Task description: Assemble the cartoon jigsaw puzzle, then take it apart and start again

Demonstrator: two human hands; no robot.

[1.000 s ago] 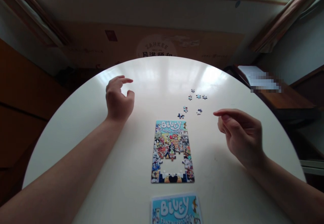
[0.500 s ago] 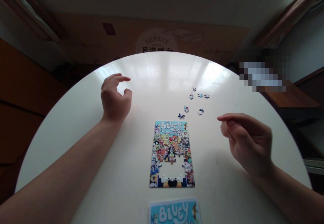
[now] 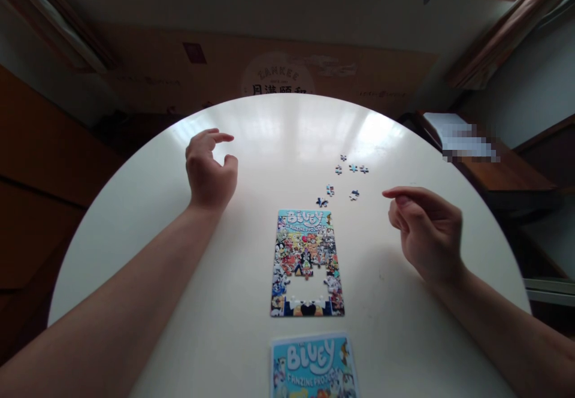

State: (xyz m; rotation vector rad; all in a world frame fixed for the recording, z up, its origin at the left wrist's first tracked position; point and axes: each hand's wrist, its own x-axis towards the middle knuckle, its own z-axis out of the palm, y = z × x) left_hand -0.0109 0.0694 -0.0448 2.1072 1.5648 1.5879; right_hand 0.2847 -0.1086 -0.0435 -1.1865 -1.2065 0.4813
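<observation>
A colourful jigsaw puzzle (image 3: 305,254) lies upright to me on the white table, with a gap in its lower middle. Several loose pieces are scattered beyond its top right, among them a dark and white piece (image 3: 354,195) and a light blue piece (image 3: 353,168). My left hand (image 3: 211,170) rests left of the puzzle, thumb and fingers apart in a C shape, holding nothing. To the right of the loose pieces, my right hand (image 3: 424,230) has its fingers curled and thumb against the index finger; nothing shows in them.
Below the puzzle lies a matching picture card (image 3: 314,365), cut off by the frame's bottom edge. The round white table (image 3: 135,206) curves away on both sides. A brown wooden surface (image 3: 516,173) with a blurred pale object stands beyond the right edge.
The view has shifted slightly, so more of the picture card shows. My right hand sits a little further left and up, closer to the loose pieces. My left hand keeps its pose.
</observation>
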